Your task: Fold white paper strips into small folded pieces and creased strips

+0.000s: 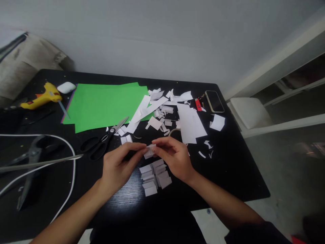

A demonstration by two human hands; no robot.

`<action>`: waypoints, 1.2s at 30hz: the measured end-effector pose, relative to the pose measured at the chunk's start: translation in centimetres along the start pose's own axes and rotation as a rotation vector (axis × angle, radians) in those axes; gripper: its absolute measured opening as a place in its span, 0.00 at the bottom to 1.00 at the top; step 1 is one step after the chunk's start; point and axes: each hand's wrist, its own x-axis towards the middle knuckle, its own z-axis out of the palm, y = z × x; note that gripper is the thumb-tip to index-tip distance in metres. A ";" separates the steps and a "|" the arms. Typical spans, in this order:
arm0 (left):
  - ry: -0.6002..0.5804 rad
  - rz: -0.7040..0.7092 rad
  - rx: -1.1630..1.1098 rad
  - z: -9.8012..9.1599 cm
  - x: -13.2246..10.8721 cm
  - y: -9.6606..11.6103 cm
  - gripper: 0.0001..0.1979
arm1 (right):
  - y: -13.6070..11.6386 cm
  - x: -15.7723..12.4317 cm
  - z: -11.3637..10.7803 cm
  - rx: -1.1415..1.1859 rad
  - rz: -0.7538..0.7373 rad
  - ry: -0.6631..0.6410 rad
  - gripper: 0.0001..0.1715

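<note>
Between both hands is a small folded piece of white paper. My left hand pinches its left side with thumb and forefinger, and my right hand pinches the right side. Just below, on the black table, lie several folded white paper pieces set side by side in two columns. Black-handled scissors rest to the left of my left hand, blades pointing toward the green sheets. White paper scraps are heaped beyond my hands.
A yellow glue gun and a white rounded object are at the back left. A white cable loops over a second pair of scissors. At the right are a phone, a red lighter and a larger white sheet.
</note>
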 end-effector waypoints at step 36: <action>-0.023 -0.277 -0.178 0.8 0.1 0.4 0.04 | -0.1 -0.1 0.1 -0.002 0.033 0.076 0.10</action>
